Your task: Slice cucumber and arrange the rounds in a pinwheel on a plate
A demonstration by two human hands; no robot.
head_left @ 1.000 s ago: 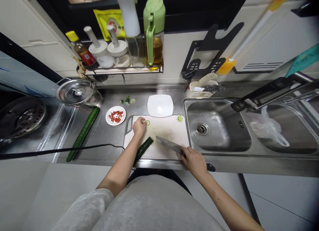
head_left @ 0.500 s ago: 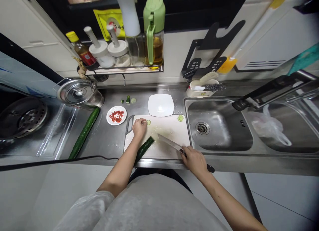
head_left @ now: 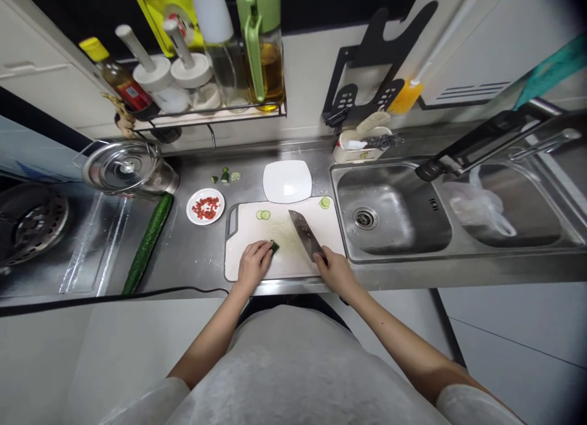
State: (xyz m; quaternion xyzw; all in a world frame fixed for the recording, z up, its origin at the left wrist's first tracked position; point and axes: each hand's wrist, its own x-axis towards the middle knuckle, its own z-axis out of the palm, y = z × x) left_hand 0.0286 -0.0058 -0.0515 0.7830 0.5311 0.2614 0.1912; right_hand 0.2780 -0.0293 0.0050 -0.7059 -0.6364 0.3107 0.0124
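My left hand (head_left: 255, 263) is closed over a dark green cucumber piece (head_left: 274, 247) at the front of the white cutting board (head_left: 243, 229); only the cucumber's cut end shows past my fingers. My right hand (head_left: 335, 269) grips a kitchen knife (head_left: 304, 232) by its handle, the blade pointing away and to the left above the board. Blade and cucumber are apart. Two pale cucumber slices (head_left: 263, 214) lie at the board's upper left. More slices (head_left: 324, 202) sit in its far right corner.
Behind the board stands a white square plate (head_left: 287, 181). A small plate (head_left: 189, 212) with chopped red bits is to the left, near cucumber scraps (head_left: 224, 177) and a whole cucumber (head_left: 147, 244). The sink (head_left: 394, 229) lies right; a pot (head_left: 123, 168) stands left.
My left hand has come back from the slice at the upper left to the cucumber piece. Two slices now lie there together. The knife has turned to point more away from me.
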